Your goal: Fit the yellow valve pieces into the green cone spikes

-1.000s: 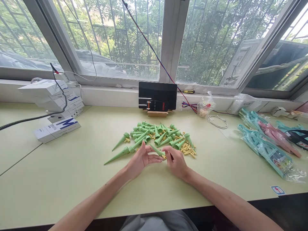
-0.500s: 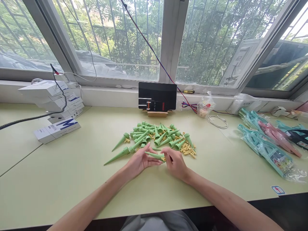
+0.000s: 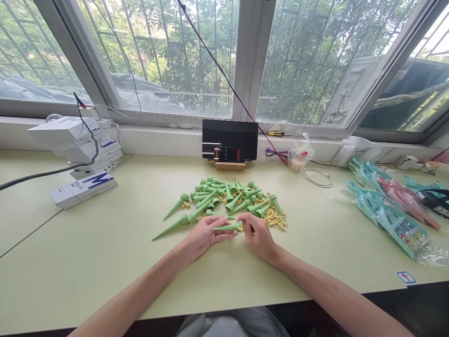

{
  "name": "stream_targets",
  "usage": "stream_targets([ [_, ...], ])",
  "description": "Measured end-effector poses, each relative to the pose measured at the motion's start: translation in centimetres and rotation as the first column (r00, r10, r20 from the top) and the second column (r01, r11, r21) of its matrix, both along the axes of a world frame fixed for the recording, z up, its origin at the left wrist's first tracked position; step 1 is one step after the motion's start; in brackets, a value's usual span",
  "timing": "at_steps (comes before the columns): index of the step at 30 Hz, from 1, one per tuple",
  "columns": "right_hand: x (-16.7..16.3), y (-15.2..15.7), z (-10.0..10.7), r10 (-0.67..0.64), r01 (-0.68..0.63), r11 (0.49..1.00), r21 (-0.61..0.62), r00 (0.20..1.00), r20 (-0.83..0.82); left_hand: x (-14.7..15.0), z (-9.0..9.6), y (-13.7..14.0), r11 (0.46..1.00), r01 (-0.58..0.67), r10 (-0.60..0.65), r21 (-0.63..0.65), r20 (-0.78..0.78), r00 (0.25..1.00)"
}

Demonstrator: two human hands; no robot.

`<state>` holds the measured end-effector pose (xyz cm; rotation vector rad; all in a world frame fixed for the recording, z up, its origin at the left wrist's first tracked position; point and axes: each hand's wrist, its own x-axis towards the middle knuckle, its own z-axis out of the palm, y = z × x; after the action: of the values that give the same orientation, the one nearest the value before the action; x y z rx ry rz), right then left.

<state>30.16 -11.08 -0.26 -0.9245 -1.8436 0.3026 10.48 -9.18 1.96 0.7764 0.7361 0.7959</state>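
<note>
My left hand (image 3: 205, 234) holds a green plastic watering spike (image 3: 226, 228) lengthwise across its fingers, the pointed end toward the left. A small yellow nozzle (image 3: 241, 229) sticks out at the spike's wide, capped end. My right hand (image 3: 257, 234) is closed at that same end, its thumb and index finger on the cap; the other fingers are curled in. Just beyond both hands lies a pile of green watering spikes (image 3: 231, 203). Loose yellow nozzles (image 3: 275, 219) are heaped at the pile's right side.
White boxes (image 3: 84, 187) are stacked at the left with a black cable over them. A phone (image 3: 229, 154) leans on a dark tablet (image 3: 229, 133) at the back. Bagged teal plastic tools (image 3: 386, 215) lie at the right, near a coiled white cable (image 3: 317, 178).
The held spike has turned slightly and lies more level. My left thumb has lowered onto it, and my right fingers have shifted a little at the cap end.
</note>
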Motion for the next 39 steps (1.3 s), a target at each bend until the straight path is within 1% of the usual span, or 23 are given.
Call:
stream_targets([
  [5,0.1,0.1,-0.1,-0.016,0.016,1.0,-0.024,1.0,0.004,0.1,0.1,-0.1,1.0,0.017,-0.016,0.021,-0.037,0.999],
  [8,0.2,0.3,-0.3,-0.027,0.027,0.999,-0.035,1.0,0.004,0.1,0.2,-0.2,0.998,0.047,-0.045,0.037,-0.07,0.997],
  [15,0.3,0.3,-0.3,-0.013,0.013,0.998,-0.062,1.0,-0.003,0.3,0.3,-0.9,0.981,0.131,-0.112,0.14,-0.14,0.984],
  [18,0.2,0.4,-0.4,-0.009,0.01,0.999,-0.051,1.0,0.015,0.5,0.4,-1.1,0.979,0.127,-0.103,0.158,-0.151,0.983],
  [21,0.2,0.5,-0.6,0.0,0.0,1.0,-0.011,1.0,0.029,0.6,0.4,-1.2,0.983,0.115,-0.094,0.144,-0.145,0.985],
  [25,0.2,0.6,-0.7,0.041,-0.043,0.999,0.028,0.997,0.062,0.5,0.3,-1.2,0.988,0.111,-0.095,0.103,-0.146,0.985],
  [32,0.3,0.6,-0.5,0.051,-0.055,0.998,0.03,0.989,0.136,0.0,-0.1,-0.9,0.99,0.125,-0.119,0.066,-0.092,0.989],
  [36,0.3,0.7,-0.6,0.047,-0.052,0.998,0.029,0.988,0.147,0.0,-0.1,-0.8,0.993,0.095,-0.091,0.068,-0.061,0.994],
  [39,0.3,0.7,-0.6,0.047,-0.049,0.999,0.006,0.988,0.15,0.1,0.2,-0.6,0.996,0.052,-0.047,0.069,-0.071,0.996],
])
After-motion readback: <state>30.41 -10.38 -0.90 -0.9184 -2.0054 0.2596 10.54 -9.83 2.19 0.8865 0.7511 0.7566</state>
